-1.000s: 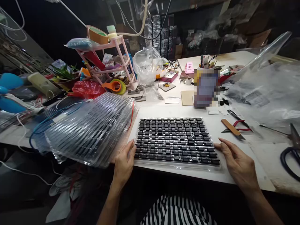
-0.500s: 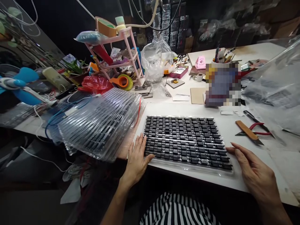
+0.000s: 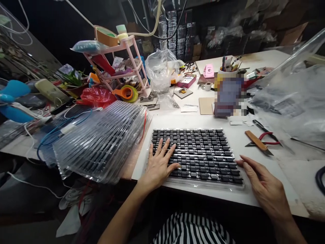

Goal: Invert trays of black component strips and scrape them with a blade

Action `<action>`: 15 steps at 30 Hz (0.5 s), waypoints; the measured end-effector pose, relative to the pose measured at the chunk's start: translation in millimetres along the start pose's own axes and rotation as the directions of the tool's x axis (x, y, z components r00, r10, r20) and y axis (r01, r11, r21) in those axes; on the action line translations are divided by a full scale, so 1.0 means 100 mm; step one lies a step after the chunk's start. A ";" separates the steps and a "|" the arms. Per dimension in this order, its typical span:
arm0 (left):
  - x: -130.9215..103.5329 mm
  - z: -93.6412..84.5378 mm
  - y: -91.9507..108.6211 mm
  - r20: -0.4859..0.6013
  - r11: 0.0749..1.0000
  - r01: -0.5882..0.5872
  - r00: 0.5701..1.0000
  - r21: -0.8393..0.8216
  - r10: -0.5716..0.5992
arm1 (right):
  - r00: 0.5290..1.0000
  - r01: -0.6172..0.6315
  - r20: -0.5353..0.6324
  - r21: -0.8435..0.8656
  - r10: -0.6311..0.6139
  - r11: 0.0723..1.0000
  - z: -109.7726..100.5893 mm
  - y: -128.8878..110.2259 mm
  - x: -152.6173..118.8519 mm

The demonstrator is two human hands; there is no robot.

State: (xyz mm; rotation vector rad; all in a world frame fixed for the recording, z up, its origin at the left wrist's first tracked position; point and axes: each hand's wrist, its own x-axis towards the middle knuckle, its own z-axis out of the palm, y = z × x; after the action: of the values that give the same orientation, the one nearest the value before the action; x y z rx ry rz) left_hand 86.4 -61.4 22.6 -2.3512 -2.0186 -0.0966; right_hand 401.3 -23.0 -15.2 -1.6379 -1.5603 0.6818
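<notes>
Your open left hand (image 3: 157,167) moved over, hiding some little black blocks (image 3: 205,157) in the clear plastic tray (image 3: 203,185), your half-open right hand (image 3: 265,184) alongside.

Head-worn cam; looks fwd & down across table (image 3: 291,179); hands (image 3: 157,168) fairly close, in lower half.
</notes>
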 end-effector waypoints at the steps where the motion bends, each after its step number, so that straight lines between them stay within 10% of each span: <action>1: 0.01 0.01 0.02 0.008 1.000 0.001 1.000 0.000 -0.001 | 1.000 0.020 -0.002 -0.001 -0.020 1.000 0.01 0.01 0.00; 4: 0.02 0.03 0.00 0.007 1.000 0.006 1.000 -0.004 -0.006 | 0.977 0.201 -0.060 -0.081 -0.207 0.976 0.02 -0.02 0.00; 8: 0.03 0.04 -0.16 -0.062 0.998 0.055 0.997 -0.007 -0.056 | 0.790 0.599 0.116 -0.351 -0.602 0.719 0.02 -0.22 -0.04; 11: 0.04 0.05 -0.33 -0.072 0.995 0.100 0.992 -0.031 -0.102 | 0.658 0.752 0.401 -0.388 -0.637 0.533 0.06 -0.37 -0.08; 15: -0.04 0.09 -0.49 -0.057 0.983 0.155 0.985 -0.102 -0.161 | 0.617 0.787 0.488 -0.385 -0.618 0.482 0.14 -0.40 -0.12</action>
State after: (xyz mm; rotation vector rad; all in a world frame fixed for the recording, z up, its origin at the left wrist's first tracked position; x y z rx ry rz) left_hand 37.3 -57.3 12.8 -2.2046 -2.2135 -0.2788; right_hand 365.2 -34.1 8.3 -1.0487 -2.6271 -0.0564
